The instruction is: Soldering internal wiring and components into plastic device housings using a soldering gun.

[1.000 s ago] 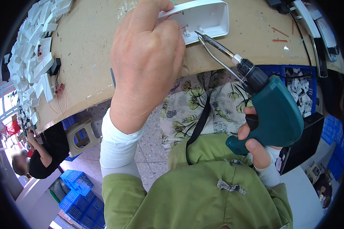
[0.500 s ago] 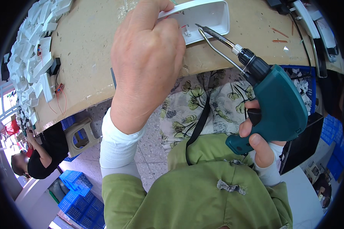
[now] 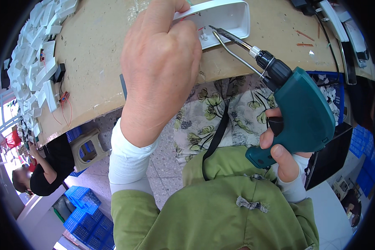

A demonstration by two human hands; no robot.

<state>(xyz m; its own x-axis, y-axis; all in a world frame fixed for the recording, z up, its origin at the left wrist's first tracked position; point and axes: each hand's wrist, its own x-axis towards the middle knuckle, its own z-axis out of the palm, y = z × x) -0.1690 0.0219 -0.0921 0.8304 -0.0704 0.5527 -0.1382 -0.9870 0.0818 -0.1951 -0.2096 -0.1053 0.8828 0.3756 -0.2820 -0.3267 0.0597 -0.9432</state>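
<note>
My left hand [image 3: 160, 66] is closed on the left end of a white plastic housing [image 3: 239, 21], which rests on the table with its open side showing. Short red wires [image 3: 201, 28] and a small white post are visible inside it. A dark green soldering gun [image 3: 304, 112] with a black collar is gripped in my right hand [image 3: 281, 154], a finger at its black trigger. Its dark tip and bent metal feed tube point up and left, over the housing's near wall. Whether the tip touches anything inside, I cannot tell.
White plastic housings [image 3: 33, 58] are heaped along the table's left side, near a small board with red wires [image 3: 64, 98]. Copper-coloured strips [image 3: 305, 45] lie at the right. Below left are a stool [image 3: 89, 146] and blue crates [image 3: 89, 223]. A person in black [image 3: 50, 171] works at far left.
The soldering gun has shifted slightly left and up, bringing its tip a little farther over the housing. My left hand and the housing have hardly moved.
</note>
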